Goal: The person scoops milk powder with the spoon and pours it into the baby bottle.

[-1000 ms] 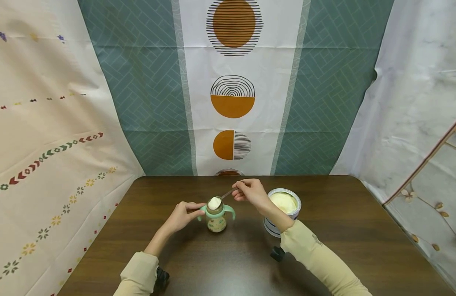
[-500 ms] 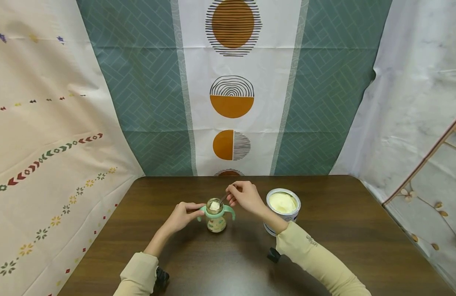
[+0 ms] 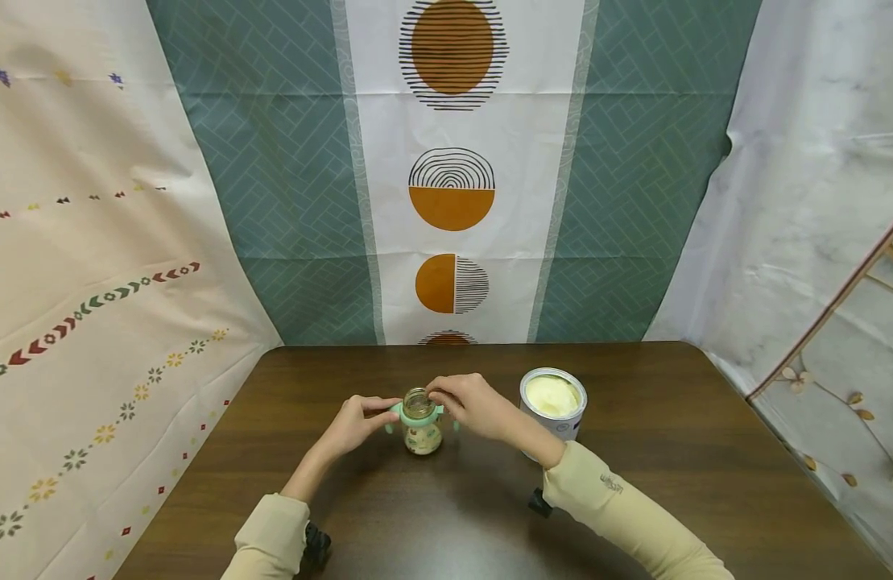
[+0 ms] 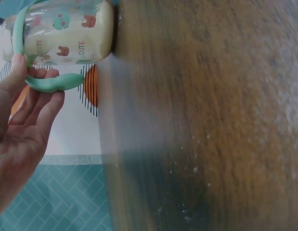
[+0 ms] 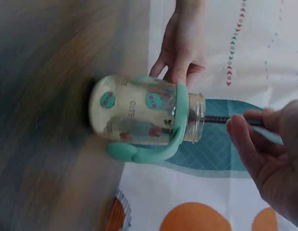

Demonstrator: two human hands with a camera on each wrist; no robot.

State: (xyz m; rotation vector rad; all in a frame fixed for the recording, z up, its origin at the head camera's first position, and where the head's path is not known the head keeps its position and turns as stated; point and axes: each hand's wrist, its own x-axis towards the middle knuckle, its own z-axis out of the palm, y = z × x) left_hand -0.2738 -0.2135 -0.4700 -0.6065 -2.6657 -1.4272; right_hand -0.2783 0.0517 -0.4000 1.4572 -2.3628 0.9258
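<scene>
A clear baby bottle (image 3: 422,440) with a mint-green collar and two handles stands upright on the table, its lid off. Pale powder fills much of its body, seen from the right wrist. My left hand (image 3: 352,425) grips one green handle (image 4: 55,83), thumb up at the collar and fingers behind it. My right hand (image 3: 478,407) pinches the dark handle of a spoon (image 5: 218,119) right over the bottle's mouth. The spoon points down through the neck, and its bowl is inside the bottle. The other green handle (image 5: 153,153) is mostly behind my right hand in the head view.
An open metal tin (image 3: 565,425) of pale yellow powder stands right of the bottle, partly behind my right forearm. Fine white specks dot the dark wooden table (image 4: 187,144). Patterned cloths (image 3: 294,201) hang behind and at both sides.
My right hand has moved left and down to the bottle, tipping the spoon upright into its mouth. The white heap on the spoon no longer shows. My left hand keeps its hold.
</scene>
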